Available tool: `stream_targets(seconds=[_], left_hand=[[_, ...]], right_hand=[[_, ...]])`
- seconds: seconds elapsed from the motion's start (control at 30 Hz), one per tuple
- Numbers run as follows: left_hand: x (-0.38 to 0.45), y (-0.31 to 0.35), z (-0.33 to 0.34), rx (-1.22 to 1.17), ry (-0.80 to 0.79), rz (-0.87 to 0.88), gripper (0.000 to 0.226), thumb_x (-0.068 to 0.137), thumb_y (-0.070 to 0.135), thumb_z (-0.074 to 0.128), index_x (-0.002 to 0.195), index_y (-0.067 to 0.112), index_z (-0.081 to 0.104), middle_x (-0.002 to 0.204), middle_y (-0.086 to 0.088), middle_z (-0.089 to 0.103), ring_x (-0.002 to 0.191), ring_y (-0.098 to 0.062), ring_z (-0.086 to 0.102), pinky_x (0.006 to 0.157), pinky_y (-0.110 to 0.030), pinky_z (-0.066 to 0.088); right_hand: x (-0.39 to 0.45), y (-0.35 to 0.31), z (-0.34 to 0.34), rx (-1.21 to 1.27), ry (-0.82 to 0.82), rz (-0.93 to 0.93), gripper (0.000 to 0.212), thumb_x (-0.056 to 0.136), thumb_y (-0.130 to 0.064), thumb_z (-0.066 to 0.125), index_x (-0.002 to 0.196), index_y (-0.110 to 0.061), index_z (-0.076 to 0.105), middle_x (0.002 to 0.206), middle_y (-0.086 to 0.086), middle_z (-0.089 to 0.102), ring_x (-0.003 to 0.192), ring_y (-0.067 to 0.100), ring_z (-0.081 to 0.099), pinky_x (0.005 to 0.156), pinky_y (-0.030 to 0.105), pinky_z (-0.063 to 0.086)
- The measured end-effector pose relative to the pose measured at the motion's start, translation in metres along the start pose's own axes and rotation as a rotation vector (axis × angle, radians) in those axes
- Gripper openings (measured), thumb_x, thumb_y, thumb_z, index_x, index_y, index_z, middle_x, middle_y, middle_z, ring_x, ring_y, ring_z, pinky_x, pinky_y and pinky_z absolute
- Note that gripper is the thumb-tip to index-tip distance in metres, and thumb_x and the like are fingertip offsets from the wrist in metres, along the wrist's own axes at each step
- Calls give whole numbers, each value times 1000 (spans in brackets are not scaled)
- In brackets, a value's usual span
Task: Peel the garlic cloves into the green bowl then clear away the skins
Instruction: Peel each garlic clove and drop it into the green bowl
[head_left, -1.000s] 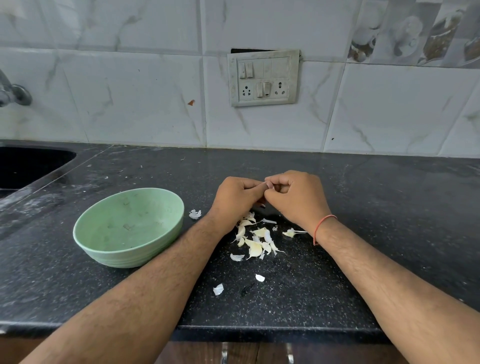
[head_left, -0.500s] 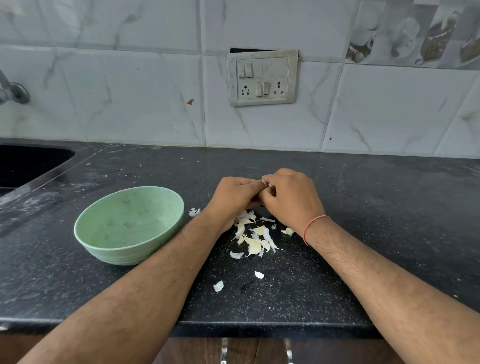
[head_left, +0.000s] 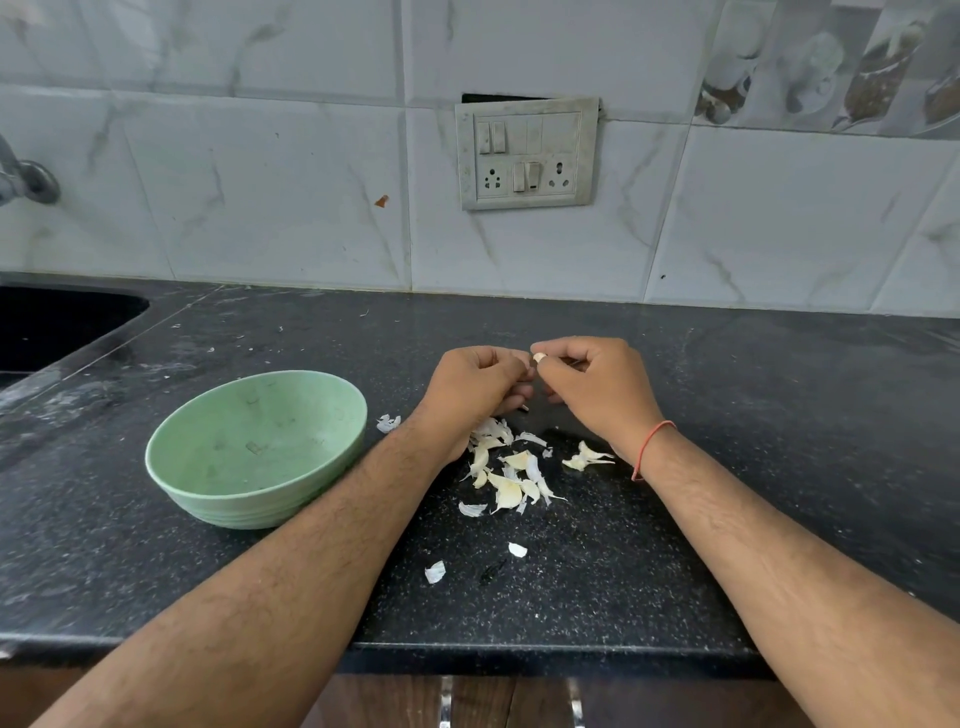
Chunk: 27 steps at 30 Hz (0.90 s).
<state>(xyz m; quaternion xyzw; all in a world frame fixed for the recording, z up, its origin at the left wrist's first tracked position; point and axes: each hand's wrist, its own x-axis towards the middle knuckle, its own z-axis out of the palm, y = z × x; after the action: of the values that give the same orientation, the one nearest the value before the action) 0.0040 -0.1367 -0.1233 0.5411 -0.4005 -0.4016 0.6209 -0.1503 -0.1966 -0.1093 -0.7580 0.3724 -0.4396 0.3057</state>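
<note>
Both our hands sit mid-frame, just above centre, knuckles toward the camera: the right hand (head_left: 597, 387) pinches a garlic clove (head_left: 540, 357) at its fingertips, with only a small pale end of it showing; the left hand (head_left: 475, 387) is curled up against it, fingers bent in at the same clove, though how much of it the left actually grips is hidden. The clove looks small, light, firm under the skin and likely slick once bare, so we judge a fingertip pinch at the two ends works best, peeling from the root end; squeezing the middle risks it shooting out. Directly under the hands lies a pile of skins (head_left: 506, 470), papery and nearly weightless, with stray flakes lower in the frame (head_left: 435, 571) and one just beside the bowl (head_left: 388, 422); they will scatter on any draught or fast sweep, so gather them with a flat slow palm. The green bowl (head_left: 171, 470) stands left of centre, near the left forearm, upright; we see no peeled cloves in it. The black counter (head_left: 753, 467) has open surface to the right of the hands. Its front edge runs across the lower frame close to the loose flakes, so sweep away from it. The sink (head_left: 62, 322) opens at the left edge, well apart from the bowl.
</note>
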Motion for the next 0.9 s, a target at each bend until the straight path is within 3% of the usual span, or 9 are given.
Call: stream_targets(seconds=[0.1,0.27,0.53,0.67,0.9], left_hand=[[-1,1,-1,-8,-29,33,15,99,17,76,110,7,80,96,-10,81,86,-13,74,87,-30,65],[-3,0,-2,0,-53,79,16,98,21,78,108,8,81,98,-10,82,86,-12,73,88,-30,64],[-3,3,-1,-29,-26,91,23,100,27,75,107,5,79,96,-4,82,84,-13,73,85,-31,65],[-5,4,-1,-38,-27,95,22,101,25,74,108,6,80,98,-6,82,84,-14,73,84,-31,65],[-5,2,-2,11,3,153,17,96,25,80,104,11,83,84,-7,77,79,-15,71,84,-35,64]], right_hand=[[-1,-2,-4,151,-15,88,16,93,-14,73,102,-20,85,85,-4,81,73,20,79,73,39,68],[-1,-4,-8,333,-45,177,12,92,-9,76,101,-12,83,84,10,80,77,23,76,76,39,67],[0,-1,-10,388,-92,170,12,97,-9,75,106,-11,82,92,10,81,78,18,73,77,37,66],[-1,-1,-10,413,-103,160,9,96,-18,79,103,-14,83,92,7,82,77,17,72,78,39,66],[-1,4,-8,408,-97,209,21,92,-32,83,92,-11,85,75,4,71,67,14,63,76,42,66]])
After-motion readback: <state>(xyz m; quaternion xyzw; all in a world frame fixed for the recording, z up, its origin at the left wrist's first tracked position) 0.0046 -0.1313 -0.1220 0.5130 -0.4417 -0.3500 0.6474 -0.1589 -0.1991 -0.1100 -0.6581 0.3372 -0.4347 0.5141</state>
